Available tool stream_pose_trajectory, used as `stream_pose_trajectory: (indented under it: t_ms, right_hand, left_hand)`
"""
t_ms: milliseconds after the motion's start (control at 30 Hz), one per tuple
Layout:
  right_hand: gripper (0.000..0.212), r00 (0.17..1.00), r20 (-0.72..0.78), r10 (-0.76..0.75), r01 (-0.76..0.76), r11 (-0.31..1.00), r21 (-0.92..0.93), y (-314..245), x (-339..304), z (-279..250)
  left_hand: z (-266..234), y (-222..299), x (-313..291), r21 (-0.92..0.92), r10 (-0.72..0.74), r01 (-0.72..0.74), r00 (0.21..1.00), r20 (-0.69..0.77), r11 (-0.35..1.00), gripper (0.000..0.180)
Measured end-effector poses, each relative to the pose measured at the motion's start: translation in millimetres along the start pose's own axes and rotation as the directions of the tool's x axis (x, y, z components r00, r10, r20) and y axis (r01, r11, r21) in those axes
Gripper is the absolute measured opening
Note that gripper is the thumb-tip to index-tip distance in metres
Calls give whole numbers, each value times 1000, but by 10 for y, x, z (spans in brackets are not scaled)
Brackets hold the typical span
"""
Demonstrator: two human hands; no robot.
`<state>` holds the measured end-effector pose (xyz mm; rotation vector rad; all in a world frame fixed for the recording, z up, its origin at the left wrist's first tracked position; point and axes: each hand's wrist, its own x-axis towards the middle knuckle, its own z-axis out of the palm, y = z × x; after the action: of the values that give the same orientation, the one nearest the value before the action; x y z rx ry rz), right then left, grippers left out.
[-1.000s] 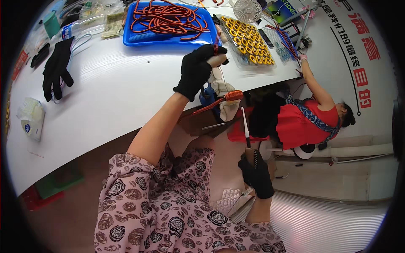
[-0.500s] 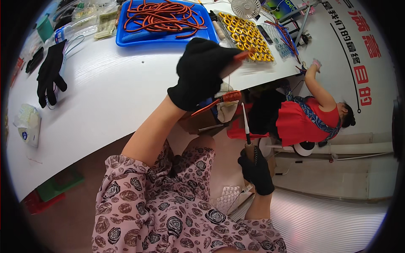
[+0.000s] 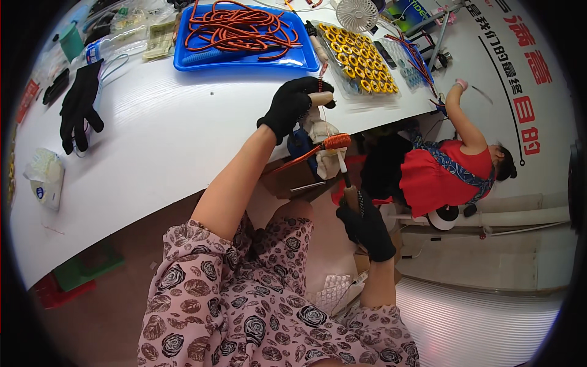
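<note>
My left hand (image 3: 292,105), in a black glove with bare fingertips, is closed on a thin copper wire above the table's edge. Below it, the wire runs down to a coil (image 3: 336,142) wound in orange copper. That coil sits against a holder padded with whitish cloth (image 3: 327,164), beside a dark blue part (image 3: 299,145). In my right hand (image 3: 367,227), also gloved in black, is a hook tool (image 3: 350,191) with a wooden handle and a pale shaft. Its tip meets the coil's lower side; whether it passes inside is hidden.
On the white table (image 3: 153,134) stand a blue tray (image 3: 244,60) of orange-brown cords, a sheet of yellow rings (image 3: 361,58), a small fan (image 3: 357,13), a loose black glove (image 3: 81,107) and a tissue pack (image 3: 47,177). A person in red (image 3: 434,174) works at right.
My left hand has moved down and back, closer to the coil, from a blurred sweep. My right hand has risen slightly, bringing the hook tool's tip from beside the coil onto it.
</note>
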<state>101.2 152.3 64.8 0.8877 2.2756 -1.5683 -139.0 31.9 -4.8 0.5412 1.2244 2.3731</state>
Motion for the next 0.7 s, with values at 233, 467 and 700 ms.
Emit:
stream_pose_trajectory:
  t_ms: [233,467,700]
  right_hand:
    - [32,925,71,-374,370,841,-395,51,38,-160]
    - [31,961,-8,-275,240,852,-465,624,-739,-86]
    - [28,973,-86,-213,157,891,-426,759,-1176,-75]
  left_hand:
    - [36,58,-6,298,-138,139,990,-23,944,29]
    - [85,390,-842,798,475,-348,876,89,492,45]
    - [590,-258,-1218,711,398,-703,645,653,-28,58]
